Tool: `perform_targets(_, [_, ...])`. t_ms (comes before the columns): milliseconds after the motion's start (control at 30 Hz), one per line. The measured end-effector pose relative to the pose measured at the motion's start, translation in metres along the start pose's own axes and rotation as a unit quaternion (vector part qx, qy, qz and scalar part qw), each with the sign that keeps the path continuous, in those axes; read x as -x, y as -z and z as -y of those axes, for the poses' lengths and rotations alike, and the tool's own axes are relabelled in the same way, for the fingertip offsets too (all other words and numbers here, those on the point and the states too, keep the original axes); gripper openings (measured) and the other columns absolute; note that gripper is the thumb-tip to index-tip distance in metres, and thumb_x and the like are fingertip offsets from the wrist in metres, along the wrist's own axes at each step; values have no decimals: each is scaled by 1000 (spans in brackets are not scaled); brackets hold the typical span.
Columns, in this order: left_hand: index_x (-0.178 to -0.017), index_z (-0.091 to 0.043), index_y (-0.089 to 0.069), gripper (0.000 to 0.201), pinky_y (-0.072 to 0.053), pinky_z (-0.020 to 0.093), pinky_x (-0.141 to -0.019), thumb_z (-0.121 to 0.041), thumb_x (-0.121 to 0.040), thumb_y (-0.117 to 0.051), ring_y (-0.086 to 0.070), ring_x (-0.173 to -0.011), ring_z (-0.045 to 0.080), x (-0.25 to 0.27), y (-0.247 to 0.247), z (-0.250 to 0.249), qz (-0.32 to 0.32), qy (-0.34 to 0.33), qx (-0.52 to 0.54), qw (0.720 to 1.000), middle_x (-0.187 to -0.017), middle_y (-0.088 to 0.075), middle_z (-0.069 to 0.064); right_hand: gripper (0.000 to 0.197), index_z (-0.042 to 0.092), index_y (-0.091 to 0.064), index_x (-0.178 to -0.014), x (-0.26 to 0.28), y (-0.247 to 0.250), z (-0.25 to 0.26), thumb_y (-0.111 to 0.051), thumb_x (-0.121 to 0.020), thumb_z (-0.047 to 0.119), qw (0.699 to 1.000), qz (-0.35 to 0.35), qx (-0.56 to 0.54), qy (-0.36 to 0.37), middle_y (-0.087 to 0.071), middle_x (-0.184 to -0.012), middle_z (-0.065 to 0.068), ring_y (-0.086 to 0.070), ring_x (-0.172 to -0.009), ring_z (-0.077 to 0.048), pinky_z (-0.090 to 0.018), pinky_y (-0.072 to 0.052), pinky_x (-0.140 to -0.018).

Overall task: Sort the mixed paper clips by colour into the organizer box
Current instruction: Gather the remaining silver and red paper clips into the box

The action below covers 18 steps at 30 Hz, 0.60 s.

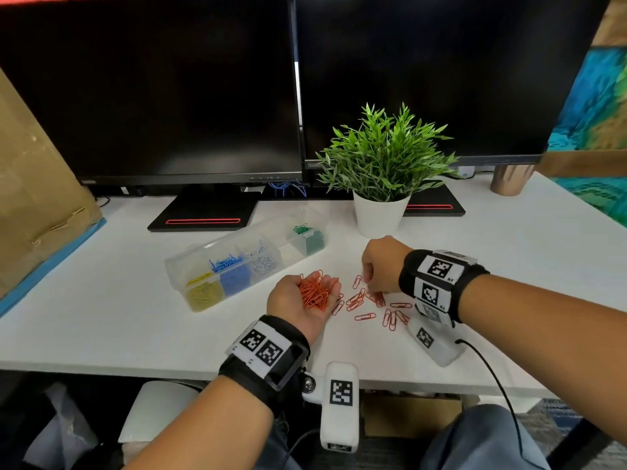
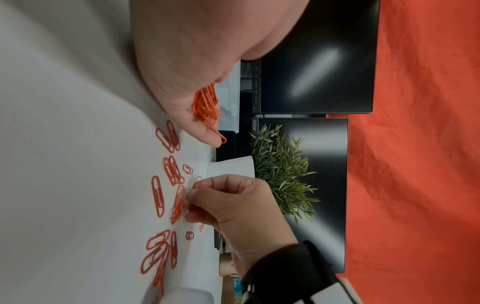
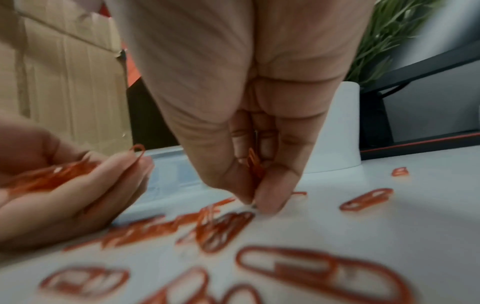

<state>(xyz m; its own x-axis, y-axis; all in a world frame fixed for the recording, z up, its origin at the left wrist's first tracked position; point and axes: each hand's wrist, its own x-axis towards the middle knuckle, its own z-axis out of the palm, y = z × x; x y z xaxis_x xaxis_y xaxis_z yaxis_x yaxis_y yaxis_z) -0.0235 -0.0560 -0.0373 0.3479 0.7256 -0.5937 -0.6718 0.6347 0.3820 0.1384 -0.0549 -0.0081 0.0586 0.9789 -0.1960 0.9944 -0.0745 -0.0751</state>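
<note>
My left hand [image 1: 288, 308] lies palm up on the white desk [image 1: 135, 317], fingers relaxed, carrying a pile of orange paper clips [image 1: 314, 293]. The right wrist view shows the same pile [image 3: 52, 176]. Just right of it, my right hand [image 1: 380, 266] reaches down to the desk. Its thumb and fingers pinch an orange clip [image 3: 255, 164]. Several loose orange clips [image 1: 364, 316] are scattered below and around it. The clear organizer box [image 1: 176, 269] stands open to the left, with yellow [image 1: 203, 293], blue [image 1: 230, 269], white [image 1: 263, 261] and green [image 1: 307, 237] clips in separate compartments.
A potted plant in a white pot [image 1: 380, 212] stands right behind my right hand. Two dark monitors [image 1: 169, 96] on black stands line the back. A cardboard box [image 1: 34, 198] fills the left edge and a copper cup [image 1: 510, 179] stands far right.
</note>
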Motion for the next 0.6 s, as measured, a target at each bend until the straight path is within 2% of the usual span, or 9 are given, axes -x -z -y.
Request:
perform_targets(100, [-85, 2, -57, 33, -52, 42, -71, -19, -99, -37, -58, -76, 29, 0, -3, -1, 9, 14, -9, 1000, -78, -57, 18, 5, 7, -70, -77, 1, 11, -5, -70, -80, 12, 995, -17, -95, -24, -72, -81, -4, -68, -64, -14, -18, -52, -49])
perform_targets(133, [-84, 2, -57, 33, -52, 42, -71, -19, -99, -37, -57, -75, 29, 0, -5, -1, 11, 16, -9, 1000, -77, -57, 17, 7, 8, -69, -74, 3, 16, -5, -70, -80, 11, 989, -32, -139, -26, -71, -75, -3, -67, -57, -12, -17, -50, -47])
perform_targets(233, [-87, 3, -57, 30, -53, 44, -71, -18, -99, -39, -57, -76, 30, -1, -9, 1, 15, 25, -6, 1000, -78, -57, 18, 11, 9, -69, -68, 8, 32, 5, -72, -78, 7, 962, -85, -261, 0, -70, -66, -4, -67, -51, -11, -24, -57, -60])
perform_targets(300, [-92, 4, -57, 28, -55, 46, -72, -19, -98, -41, -59, -78, 31, -1, -12, 3, 19, 33, 1, 999, -82, -59, 20, 11, 8, -70, -68, 12, 39, 17, -74, -77, 4, 944, -85, -317, 41, -69, -63, -4, -67, -51, -12, -26, -59, -62])
perform_targets(367, [-99, 4, -57, 29, -57, 46, -73, -19, -98, -41, -61, -79, 32, -2, -15, 4, 34, 36, 11, 999, -86, -64, 23, 5, 6, -73, -73, 15, 40, 28, -77, -76, 6, 944, -64, -313, 76, -69, -62, -1, -67, -53, -11, -26, -59, -63])
perform_targets(433, [-103, 2, -57, 26, -57, 45, -75, -17, -97, -41, -63, -81, 33, -2, -18, 3, 44, 33, 25, 998, -89, -66, 22, 7, 10, -76, -80, 17, 38, 34, -80, -75, 12, 956, -68, -270, 94, -68, -66, 5, -65, -59, -8, -26, -58, -67])
perform_targets(533, [-105, -1, -54, 18, -57, 45, -72, -9, -94, -43, -61, -84, 32, -1, -21, -3, 55, 27, 64, 996, -93, -63, 20, 10, 16, -76, -89, 17, 36, 35, -76, -79, 20, 959, -128, -230, 105, -69, -80, 6, -65, -75, -10, -23, -54, -73])
perform_targets(600, [-105, 1, -54, 18, -55, 42, -81, -6, -94, -42, -58, -85, 30, 3, -24, -11, 63, 18, 72, 995, -94, -59, 20, 9, 15, -76, -90, 17, 39, 29, -70, -85, 20, 950, -157, -246, 112, -70, -81, 6, -66, -75, -10, -20, -53, -71])
